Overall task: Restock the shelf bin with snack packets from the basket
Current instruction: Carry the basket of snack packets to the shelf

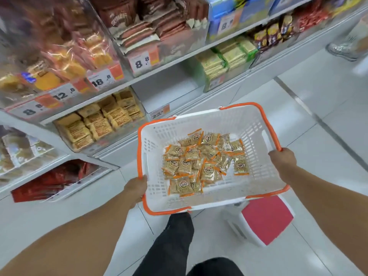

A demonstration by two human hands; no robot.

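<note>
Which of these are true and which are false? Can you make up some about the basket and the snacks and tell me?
1. Both hands hold the basket. True: the left hand grips its left rim and the right hand grips its right rim.
2. The basket is empty. False: a heap of small snack packets with orange edges lies on its bottom.
3. The basket has a blue rim. False: it is white with orange handles.
4. A stool with a red top stands on the floor under the basket's near right corner. True.
5. The shelf bin left of the basket holds tan packets. True.
</note>
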